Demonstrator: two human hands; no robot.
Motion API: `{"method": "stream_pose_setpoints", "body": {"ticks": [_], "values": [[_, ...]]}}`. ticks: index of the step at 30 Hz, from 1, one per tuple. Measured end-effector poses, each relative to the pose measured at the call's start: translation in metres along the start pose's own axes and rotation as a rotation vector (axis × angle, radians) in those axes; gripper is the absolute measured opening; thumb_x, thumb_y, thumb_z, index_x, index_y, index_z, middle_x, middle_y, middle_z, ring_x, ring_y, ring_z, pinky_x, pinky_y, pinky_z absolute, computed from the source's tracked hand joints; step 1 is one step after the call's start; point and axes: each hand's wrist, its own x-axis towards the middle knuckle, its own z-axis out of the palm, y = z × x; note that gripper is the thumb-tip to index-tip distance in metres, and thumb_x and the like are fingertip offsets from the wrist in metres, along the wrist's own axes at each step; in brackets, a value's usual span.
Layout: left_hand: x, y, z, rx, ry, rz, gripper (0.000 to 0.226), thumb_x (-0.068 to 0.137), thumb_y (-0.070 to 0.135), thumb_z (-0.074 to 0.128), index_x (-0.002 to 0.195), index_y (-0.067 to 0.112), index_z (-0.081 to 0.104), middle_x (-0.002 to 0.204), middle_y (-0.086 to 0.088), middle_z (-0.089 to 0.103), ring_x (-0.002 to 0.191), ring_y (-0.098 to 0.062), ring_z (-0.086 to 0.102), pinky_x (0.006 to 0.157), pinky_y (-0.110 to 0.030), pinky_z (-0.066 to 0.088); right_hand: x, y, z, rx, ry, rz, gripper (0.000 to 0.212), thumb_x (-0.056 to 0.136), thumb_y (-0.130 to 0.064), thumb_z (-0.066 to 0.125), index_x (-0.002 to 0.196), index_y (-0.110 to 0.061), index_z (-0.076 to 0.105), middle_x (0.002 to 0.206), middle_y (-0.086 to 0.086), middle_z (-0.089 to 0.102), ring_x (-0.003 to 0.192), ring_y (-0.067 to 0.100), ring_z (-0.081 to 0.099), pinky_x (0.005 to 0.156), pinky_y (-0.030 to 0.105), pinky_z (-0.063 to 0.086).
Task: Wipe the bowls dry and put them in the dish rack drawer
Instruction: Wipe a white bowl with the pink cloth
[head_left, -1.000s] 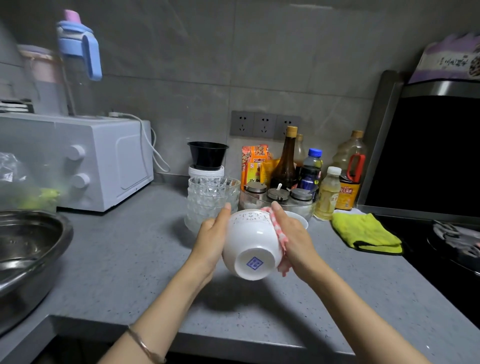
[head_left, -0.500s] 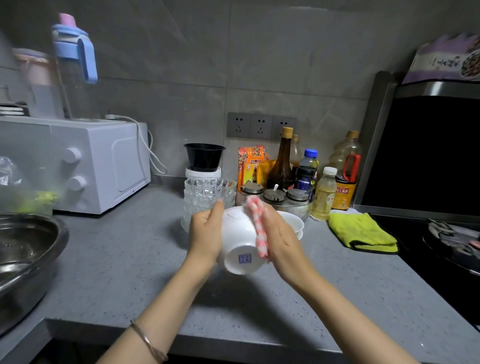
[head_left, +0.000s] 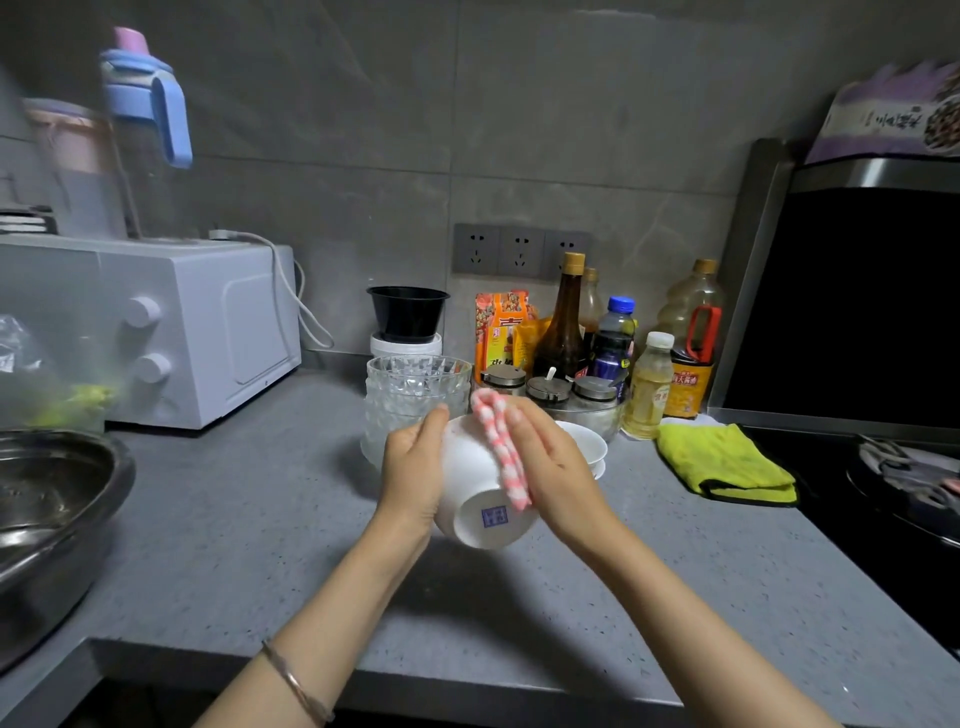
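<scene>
I hold a white bowl (head_left: 470, 486) above the grey counter, tilted so its base with a blue mark faces me. My left hand (head_left: 413, 473) grips its left side, thumb up at the rim. My right hand (head_left: 553, 467) presses a pink-and-white checked cloth (head_left: 501, 452) against the bowl's outer wall, and the cloth runs from the rim down toward the base. Behind my right hand, more white bowls (head_left: 589, 447) are stacked on the counter. No dish rack drawer is in view.
A stack of cut-glass bowls (head_left: 410, 395) stands just behind my hands. Condiment bottles (head_left: 566, 322) and jars line the back wall. A yellow cloth (head_left: 722, 462) lies right, beside the black stove (head_left: 883, 499). A microwave (head_left: 197, 332) and steel basin (head_left: 52, 499) are left.
The cloth has slid from the bowl's right rim across its outer wall toward the base. The bowl has turned a little in my hands.
</scene>
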Motion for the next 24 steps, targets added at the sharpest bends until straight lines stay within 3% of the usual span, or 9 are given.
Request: {"method": "stream_pose_setpoints", "body": {"ticks": [2, 4, 6, 9, 13, 17, 20, 22, 24], "values": [[-0.002, 0.000, -0.002, -0.053, 0.010, -0.026, 0.032, 0.095, 0.024, 0.050, 0.068, 0.010, 0.058, 0.059, -0.006, 0.061, 0.052, -0.020, 0.059, 0.045, -0.020, 0.042, 0.002, -0.004, -0.005, 0.113, -0.014, 0.175, 0.021, 0.100, -0.040, 0.039, 0.091, -0.036, 0.057, 0.084, -0.015, 0.060, 0.064, -0.016, 0.057, 0.055, 0.004, 0.043], [-0.003, -0.001, -0.004, -0.095, -0.002, -0.050, 0.030, 0.095, 0.026, 0.050, 0.072, 0.009, 0.059, 0.065, -0.009, 0.062, 0.057, -0.022, 0.060, 0.046, -0.020, 0.043, 0.002, -0.007, -0.008, 0.030, -0.019, 0.300, 0.028, 0.100, -0.041, 0.038, 0.077, -0.037, 0.053, 0.076, -0.006, 0.061, 0.048, -0.005, 0.056, 0.041, 0.016, 0.043], [-0.003, -0.002, -0.005, -0.085, -0.038, -0.062, 0.029, 0.096, 0.028, 0.049, 0.079, 0.008, 0.061, 0.072, -0.012, 0.064, 0.065, -0.024, 0.060, 0.052, -0.023, 0.045, 0.003, -0.007, -0.010, -0.027, 0.006, 0.350, 0.035, 0.096, -0.049, 0.037, 0.071, -0.033, 0.055, 0.071, 0.002, 0.063, 0.045, 0.004, 0.053, 0.037, 0.023, 0.041], [0.001, -0.001, -0.006, 0.083, -0.107, -0.045, 0.035, 0.098, 0.029, 0.045, 0.072, 0.013, 0.062, 0.064, 0.000, 0.062, 0.063, -0.014, 0.056, 0.055, -0.021, 0.044, 0.008, -0.007, -0.015, -0.049, 0.011, 0.381, 0.054, 0.092, -0.056, 0.036, 0.065, -0.017, 0.060, 0.048, -0.005, 0.057, 0.038, 0.008, 0.053, 0.035, 0.020, 0.038], [0.004, 0.008, -0.006, 0.290, -0.230, 0.119, 0.049, 0.099, 0.032, 0.044, 0.052, 0.017, 0.049, 0.045, 0.009, 0.049, 0.051, -0.009, 0.046, 0.052, -0.024, 0.034, 0.012, -0.007, -0.018, -0.053, -0.083, 0.191, 0.064, 0.093, -0.045, 0.043, 0.067, 0.010, 0.059, 0.049, 0.001, 0.056, 0.040, 0.005, 0.049, 0.039, 0.012, 0.033], [-0.001, 0.005, 0.002, 0.386, -0.174, 0.210, 0.052, 0.097, 0.037, 0.046, 0.050, 0.017, 0.054, 0.048, 0.004, 0.058, 0.052, -0.017, 0.057, 0.055, -0.024, 0.040, 0.007, 0.001, -0.007, -0.006, 0.008, 0.073, 0.066, 0.088, -0.050, 0.042, 0.077, 0.011, 0.063, 0.068, 0.023, 0.064, 0.057, 0.017, 0.055, 0.052, 0.022, 0.040], [0.005, 0.003, 0.001, 0.153, -0.035, 0.081, 0.046, 0.098, 0.031, 0.047, 0.056, 0.013, 0.055, 0.050, -0.002, 0.058, 0.052, -0.023, 0.057, 0.056, -0.027, 0.041, -0.002, 0.005, -0.003, 0.086, 0.126, 0.041, 0.040, 0.095, -0.047, 0.041, 0.097, -0.020, 0.070, 0.088, -0.003, 0.071, 0.083, 0.003, 0.064, 0.074, 0.021, 0.047], [0.009, 0.006, -0.001, 0.031, 0.056, -0.002, 0.039, 0.096, 0.027, 0.048, 0.064, 0.008, 0.056, 0.058, -0.008, 0.058, 0.056, -0.025, 0.055, 0.055, -0.028, 0.040, -0.011, 0.007, 0.000, 0.107, 0.102, -0.002, 0.031, 0.096, -0.044, 0.033, 0.121, -0.043, 0.052, 0.120, -0.028, 0.058, 0.114, -0.013, 0.050, 0.095, 0.009, 0.037], [0.011, 0.007, 0.000, -0.021, 0.097, -0.032, 0.032, 0.096, 0.024, 0.048, 0.070, 0.007, 0.056, 0.065, -0.011, 0.056, 0.060, -0.025, 0.054, 0.054, -0.027, 0.039, -0.021, 0.013, 0.006, 0.020, 0.062, -0.110, 0.039, 0.099, -0.042, 0.026, 0.136, -0.049, 0.035, 0.143, -0.029, 0.037, 0.135, -0.009, 0.029, 0.111, 0.014, 0.023]]}}
